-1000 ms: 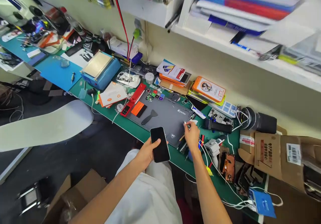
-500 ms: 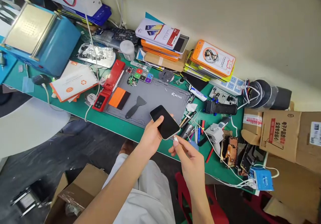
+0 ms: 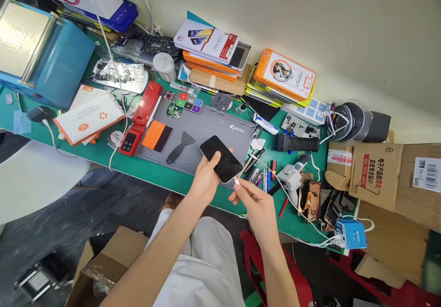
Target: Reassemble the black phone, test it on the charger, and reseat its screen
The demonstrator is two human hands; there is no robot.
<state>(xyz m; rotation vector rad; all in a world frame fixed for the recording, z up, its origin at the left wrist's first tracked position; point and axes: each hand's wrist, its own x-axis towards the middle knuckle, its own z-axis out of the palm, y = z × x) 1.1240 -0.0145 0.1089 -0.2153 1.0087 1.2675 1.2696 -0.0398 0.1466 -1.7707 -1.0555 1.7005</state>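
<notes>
My left hand (image 3: pixel 205 178) grips a black smartphone (image 3: pixel 221 159), screen dark and facing up, above the front edge of a grey repair mat (image 3: pixel 203 130). My right hand (image 3: pixel 257 203) pinches the white plug of a charging cable (image 3: pixel 237 184) right at the phone's lower end. The white cable (image 3: pixel 292 203) trails off to the right across the green bench. A black plastic scraper (image 3: pixel 181 146) and an orange-and-black card (image 3: pixel 156 136) lie on the mat, left of the phone.
A blue heating machine (image 3: pixel 37 54) stands at far left, with a red device (image 3: pixel 140 116) beside the mat. Stacked phone-accessory boxes (image 3: pixel 284 75) line the wall. Pens, tools and opened phones (image 3: pixel 310 197) crowd the right side, next to a cardboard box (image 3: pixel 386 174).
The right hand picked up the white cable plug from the bench and brought it to the phone's lower end. The phone has tilted toward it. The camera view dropped from the shelves to the bench.
</notes>
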